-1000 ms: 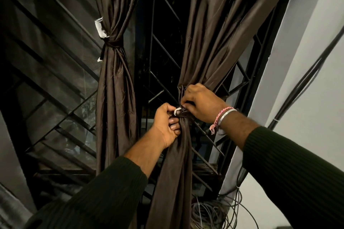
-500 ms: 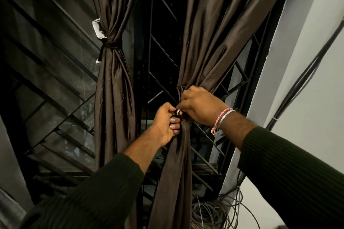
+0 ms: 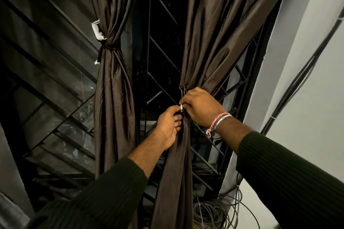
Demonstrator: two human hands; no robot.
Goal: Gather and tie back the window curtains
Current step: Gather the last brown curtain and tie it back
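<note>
Two dark brown curtains hang before a barred window. The left curtain [image 3: 113, 89] is bunched and bound by a dark tie-back [image 3: 109, 45] with white ends. The right curtain [image 3: 219, 33] is gathered into a narrow bundle at its waist. My left hand [image 3: 168, 126] grips that bundle from the left, fingers curled round the cloth. My right hand [image 3: 201, 107] is on the right of the bundle, pinching a tie-back with a white tip [image 3: 181, 107] at the gather. The rest of this tie is hidden under my fingers.
A black metal window grille [image 3: 162, 57] with diagonal bars stands behind the curtains. A white wall [image 3: 307, 80] with dark cables [image 3: 297, 83] running up it lies to the right. Coiled cables [image 3: 217, 214] lie on the floor below the right curtain.
My hands have stayed at the gather, closing slightly together. The right hand's fingers shifted over the white tip of the tie. The view has tilted a little.
</note>
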